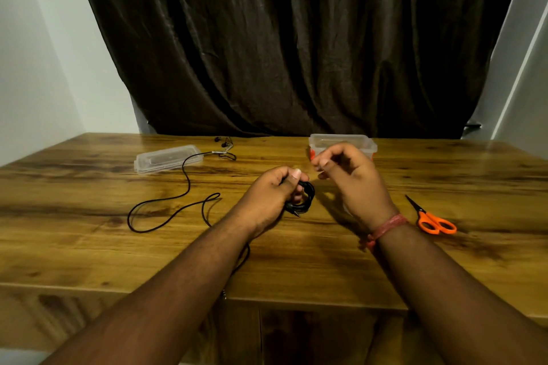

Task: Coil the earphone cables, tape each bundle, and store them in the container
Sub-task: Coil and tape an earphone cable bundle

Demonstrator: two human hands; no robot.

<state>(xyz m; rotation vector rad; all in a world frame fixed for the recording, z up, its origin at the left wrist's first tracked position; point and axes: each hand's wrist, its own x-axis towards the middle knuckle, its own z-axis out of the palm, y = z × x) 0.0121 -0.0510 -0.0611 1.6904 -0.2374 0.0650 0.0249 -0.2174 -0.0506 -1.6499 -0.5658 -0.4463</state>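
Dim warm indoor light from above. Soft glare on desk point(296, 246) far edge, hand shadows fall toward camera. Right hand point(347, 175) slightly motion-blurred. Wide-angle bowing at edges; curtain point(296, 38) dark, low detail.

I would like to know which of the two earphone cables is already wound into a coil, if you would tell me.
The coiled cable gripped in the left hand. The loose cable lies uncoiled in long curves on the table, left of that hand.

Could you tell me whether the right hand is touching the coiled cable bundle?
Apart. The head view shows bare table between the right hand and the coiled cable bundle.
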